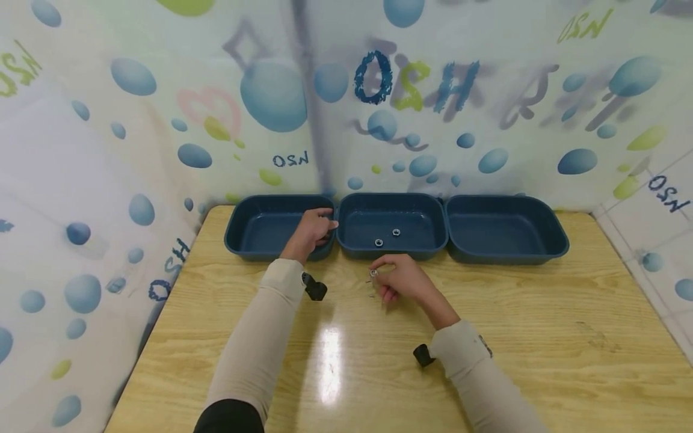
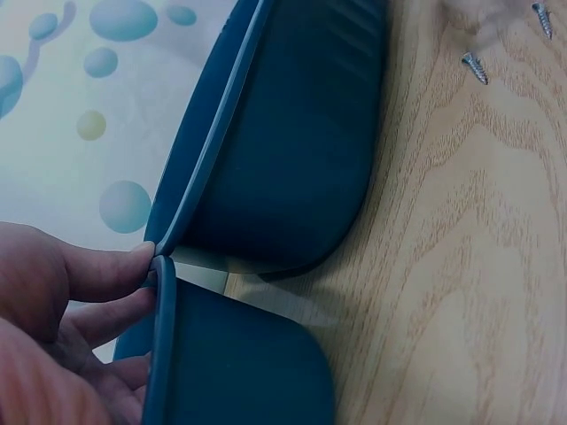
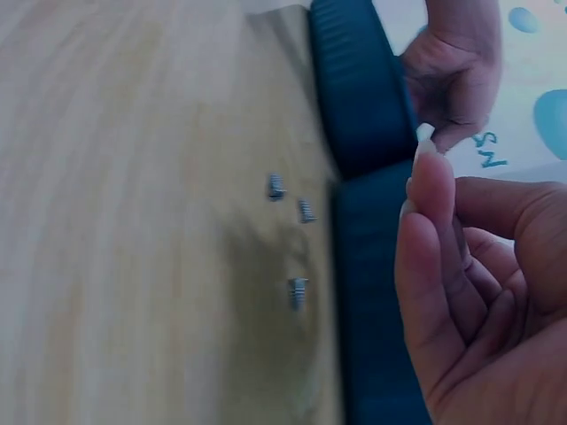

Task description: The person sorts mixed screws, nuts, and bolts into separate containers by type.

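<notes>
At the inner end of the left blue tub (image 1: 260,255), my left hand (image 1: 314,227) grips the rim where it meets the middle tub (image 1: 392,252). In the left wrist view a fingertip (image 2: 142,257) presses at the joined rims, and other fingers reach behind the left tub's wall. Just in front of the middle tub, my right hand (image 1: 406,279) pinches a small silver nut (image 1: 373,272) between thumb and index finger; the right wrist view hides that nut. Two similar nuts lie inside the middle tub, one nearer the front (image 1: 379,242) and another farther back (image 1: 396,232).
Short metal screws lie on the wooden table below my right hand, among them one screw (image 3: 298,292) nearest that hand's shadow and another screw (image 2: 475,67). A right blue tub (image 1: 509,257) completes the row against the patterned wall covering (image 1: 335,138).
</notes>
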The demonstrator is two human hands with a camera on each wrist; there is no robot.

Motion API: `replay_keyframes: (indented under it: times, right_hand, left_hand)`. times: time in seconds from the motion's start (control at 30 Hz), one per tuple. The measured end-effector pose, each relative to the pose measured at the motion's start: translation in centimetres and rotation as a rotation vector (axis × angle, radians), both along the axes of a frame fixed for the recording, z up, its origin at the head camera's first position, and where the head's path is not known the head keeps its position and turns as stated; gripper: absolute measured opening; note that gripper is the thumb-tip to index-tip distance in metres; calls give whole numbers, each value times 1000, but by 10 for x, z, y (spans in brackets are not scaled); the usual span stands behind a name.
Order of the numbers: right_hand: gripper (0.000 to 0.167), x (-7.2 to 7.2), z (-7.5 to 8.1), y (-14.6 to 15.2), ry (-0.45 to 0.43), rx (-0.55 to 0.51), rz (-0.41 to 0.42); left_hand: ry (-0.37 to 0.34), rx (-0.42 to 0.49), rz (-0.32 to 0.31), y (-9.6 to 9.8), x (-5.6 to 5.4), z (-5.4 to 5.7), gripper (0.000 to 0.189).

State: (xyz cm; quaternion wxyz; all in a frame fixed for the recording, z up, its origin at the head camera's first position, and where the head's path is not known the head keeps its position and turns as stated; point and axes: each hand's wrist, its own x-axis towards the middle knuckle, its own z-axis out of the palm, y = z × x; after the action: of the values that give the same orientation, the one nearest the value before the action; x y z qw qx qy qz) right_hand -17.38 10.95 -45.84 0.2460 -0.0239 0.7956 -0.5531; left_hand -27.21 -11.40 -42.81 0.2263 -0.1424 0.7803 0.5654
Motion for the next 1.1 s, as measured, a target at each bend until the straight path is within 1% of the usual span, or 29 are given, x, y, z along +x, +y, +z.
replay_keyframes:
  times: [0.27,0.43,0.57,0.7,0.87,1.1]
  right_hand:
    - [32,-15,25,7,10,-2,-13]
    - [32,-25,46,13,41,36,-18]
    - [30,-32,58,18,61,60,-37]
    - [31,-40,62,23,74,96,-45]
    - [35,-50,61,32,92,113,-72]
    - [37,-57,62,40,110,132,-106]
  left_hand:
    - [-1,4,-1,0,0,1,53]
    - [2,10,-5,-1,1,1,54]
    - [11,2,-10,-1,1,0,53]
    - [18,-3,-13,-1,2,-1,53]
    - [31,-1,-7,-1,2,-1,53]
    - [15,-10,-6,-1,1,0,53]
